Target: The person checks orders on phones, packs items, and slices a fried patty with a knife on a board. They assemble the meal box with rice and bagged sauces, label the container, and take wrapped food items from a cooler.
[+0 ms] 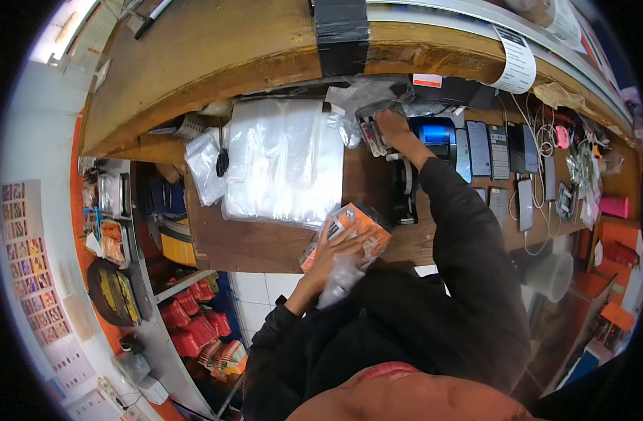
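Note:
An orange and black box, with clear plastic about it, sits at the near edge of the wooden desk. My left hand is closed over the box's left side, and crumpled clear plastic hangs by its wrist. Farther back, my right hand reaches into a small dark holder with several pens or markers in it. The right fingertips are hidden among these, so I cannot tell whether they grip one. A black tape dispenser stands just nearer than my right hand.
Clear plastic bags lie flat left of centre, with black scissors beside them. A blue and black device stands right of the holder. Several phones and white cables cover the right side. A wooden shelf overhangs the back.

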`<state>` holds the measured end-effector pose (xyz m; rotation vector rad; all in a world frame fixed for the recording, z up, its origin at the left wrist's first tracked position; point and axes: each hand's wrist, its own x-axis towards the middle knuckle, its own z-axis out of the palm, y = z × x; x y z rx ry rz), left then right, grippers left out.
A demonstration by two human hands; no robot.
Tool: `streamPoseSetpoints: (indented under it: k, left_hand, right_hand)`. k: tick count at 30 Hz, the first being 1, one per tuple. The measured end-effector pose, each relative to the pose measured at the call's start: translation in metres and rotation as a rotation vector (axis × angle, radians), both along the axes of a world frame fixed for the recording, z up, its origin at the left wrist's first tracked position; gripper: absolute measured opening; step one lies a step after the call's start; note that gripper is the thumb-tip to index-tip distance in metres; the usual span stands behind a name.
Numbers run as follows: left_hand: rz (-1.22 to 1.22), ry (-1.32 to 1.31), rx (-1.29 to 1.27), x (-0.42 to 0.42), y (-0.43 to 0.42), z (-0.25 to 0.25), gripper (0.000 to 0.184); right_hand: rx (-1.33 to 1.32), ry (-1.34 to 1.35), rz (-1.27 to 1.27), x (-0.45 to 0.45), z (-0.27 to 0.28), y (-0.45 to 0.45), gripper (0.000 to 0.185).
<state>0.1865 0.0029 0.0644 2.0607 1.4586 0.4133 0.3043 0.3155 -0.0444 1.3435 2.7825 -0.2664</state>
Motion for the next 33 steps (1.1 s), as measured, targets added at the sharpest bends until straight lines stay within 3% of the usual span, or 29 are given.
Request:
streamPoseSetpoints:
  k: [4,10,14,21,23,25,28,30,33]
  left_hand:
    - [0.035,-0.133,0.124,-0.011,-0.012,-0.041,0.009]
    - [0.560,-0.378,0.178,-0.052,-0.056,-0.037,0.011]
    - [0.679,-0.438,0.154,-0.066,-0.075,-0.046,0.013]
    - [0.843,-0.499,0.126,-0.097,-0.121,-0.064,0.017]
    - [0.835,-0.501,0.108,-0.099,-0.123,-0.073,0.019]
    - [0.799,-0.508,0.110,-0.097,-0.113,-0.086,0.020]
    - [0.762,-0.592,0.129,-0.090,-0.086,-0.088,0.022]
    - [0.795,-0.826,0.078,-0.079,-0.071,-0.050,0.020]
    - [0.810,-0.875,0.161,-0.071,-0.075,-0.058,0.021]
  right_hand:
    - [0.275,-0.018,0.021,-0.003,0.018,-0.018,0.009]
    - [0.537,-0.051,0.032,0.007,0.070,-0.037,0.010]
    - [0.252,0.116,-0.124,0.013,0.050,-0.022,0.007]
    - [0.059,0.439,-0.205,0.001,0.043,-0.019,0.004]
    - [0.427,0.415,-0.043,0.002,0.035,-0.021,0.003]
    - [0.388,0.407,-0.007,0.002,0.045,-0.028,0.007]
    - [0.411,0.733,-0.028,-0.002,0.065,-0.061,0.008]
    - [0.413,0.684,-0.012,-0.009,0.078,-0.083,0.008]
    - [0.439,0.642,-0.025,-0.021,0.090,-0.108,0.007]
